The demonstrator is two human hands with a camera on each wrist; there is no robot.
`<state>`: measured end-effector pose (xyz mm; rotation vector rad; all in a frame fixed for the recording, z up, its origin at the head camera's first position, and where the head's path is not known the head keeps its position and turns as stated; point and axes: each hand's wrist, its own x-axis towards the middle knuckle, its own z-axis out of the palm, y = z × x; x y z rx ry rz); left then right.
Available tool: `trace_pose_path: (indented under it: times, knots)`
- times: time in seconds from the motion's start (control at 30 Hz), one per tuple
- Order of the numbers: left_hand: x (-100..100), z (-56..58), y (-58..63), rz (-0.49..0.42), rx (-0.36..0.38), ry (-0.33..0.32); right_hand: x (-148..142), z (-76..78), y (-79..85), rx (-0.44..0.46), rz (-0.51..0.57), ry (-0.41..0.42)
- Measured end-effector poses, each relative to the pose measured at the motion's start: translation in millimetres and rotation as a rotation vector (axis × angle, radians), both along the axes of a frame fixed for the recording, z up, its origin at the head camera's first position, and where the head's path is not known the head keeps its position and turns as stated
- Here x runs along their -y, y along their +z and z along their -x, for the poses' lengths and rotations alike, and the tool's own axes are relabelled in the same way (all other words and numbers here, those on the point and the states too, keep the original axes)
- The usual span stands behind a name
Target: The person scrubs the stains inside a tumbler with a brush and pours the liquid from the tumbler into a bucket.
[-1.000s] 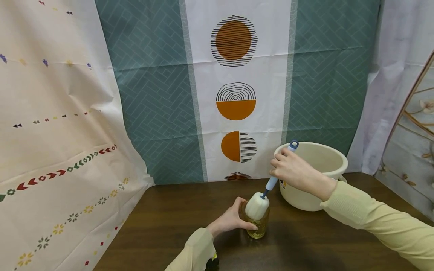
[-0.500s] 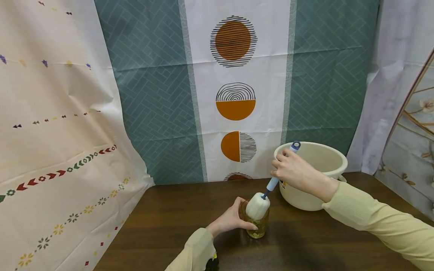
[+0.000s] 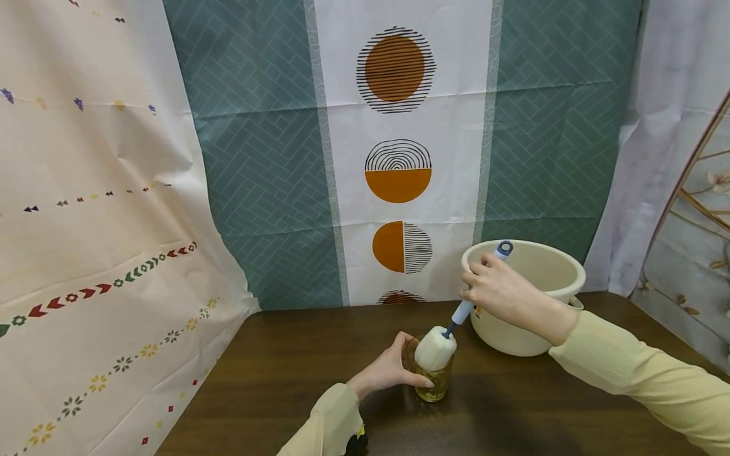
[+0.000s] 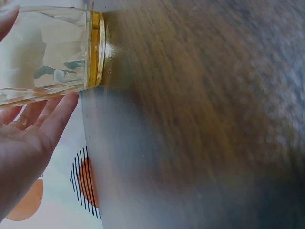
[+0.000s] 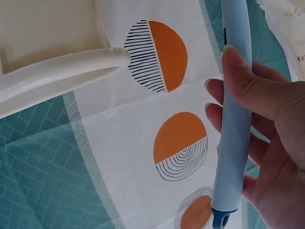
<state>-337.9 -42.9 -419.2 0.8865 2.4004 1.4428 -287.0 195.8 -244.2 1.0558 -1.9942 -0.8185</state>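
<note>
An amber glass cup (image 3: 435, 387) stands upright on the dark wooden table. My left hand (image 3: 392, 367) grips it from the left, thumb across the near side and fingers round the far side. In the left wrist view the clear, faceted glass (image 4: 52, 57) shows its thick yellowish base at the tabletop. My right hand (image 3: 502, 291) holds the light-blue handle (image 5: 233, 119) of a cup brush, fingers wrapped round it. The white sponge head (image 3: 435, 349) of the brush sits partly inside the cup's mouth, with the handle slanting up to the right.
A cream plastic bucket (image 3: 513, 326) stands behind the right hand, close to the brush handle. The wooden table (image 3: 296, 354) ends at a patterned cloth backdrop (image 3: 268, 190). A light cloth (image 3: 114, 285) hangs along the left side.
My right hand and the brush handle have shifted slightly right and down, so the handle slants more. The sponge head has moved a little right in the cup. My left hand keeps its place.
</note>
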Motion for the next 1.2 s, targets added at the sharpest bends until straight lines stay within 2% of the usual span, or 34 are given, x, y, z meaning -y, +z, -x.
trace_pose_path:
  times: [0.37,0.87,1.2]
  knots:
    - [-0.1,-0.2,1.8,0.005,-0.004,-0.002,1.3,-4.3,1.5,0.034,-0.026,-0.03]
    - [0.3,-0.2,2.3,0.0,0.023,-0.007,5.6,-6.1,4.8,0.045,-0.007,0.076]
    - [0.9,-0.6,2.5,0.019,0.006,0.008,8.8,-6.5,6.6,0.037,-0.011,0.08]
